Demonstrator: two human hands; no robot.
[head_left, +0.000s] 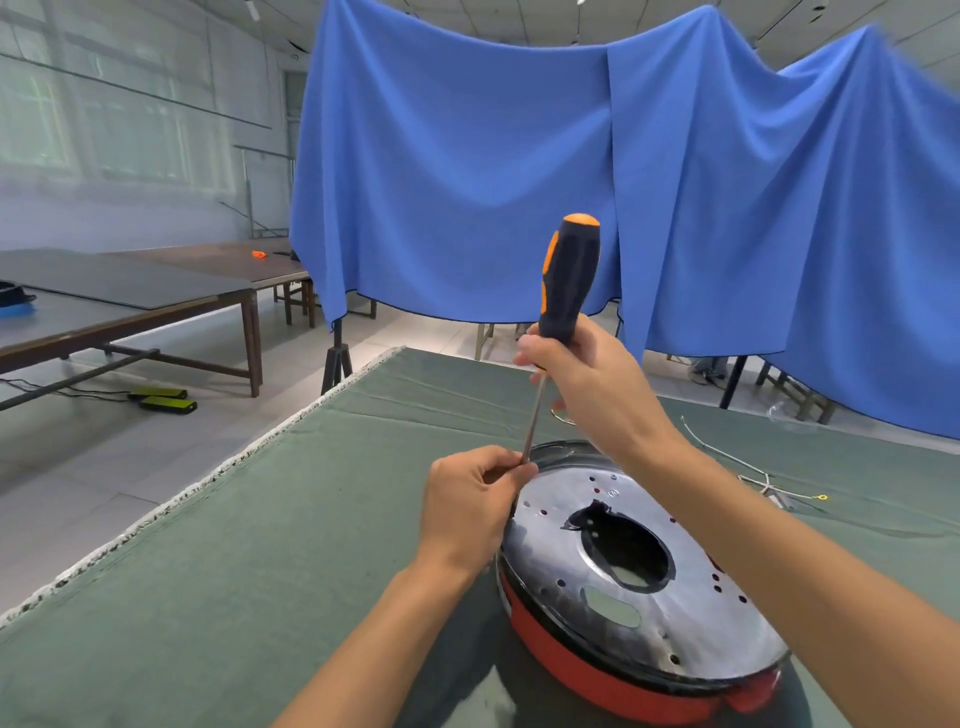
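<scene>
Two hands (587, 374) steady a rubber-handled screwdriver (566, 280) over a round steel plate (675, 613).

Left of the grip on the screwdriver (566, 280), the green cloth (260, 545) gives open room out to its frayed edge. Directly under and right of the grip, the upturned red cooker base (571, 657) blocks passage, with loose wires (727, 457) lying beyond it.

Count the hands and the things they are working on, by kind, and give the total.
hands: 2, left hand and right hand
screwdriver: 1
upturned red appliance: 1
total: 4
</scene>
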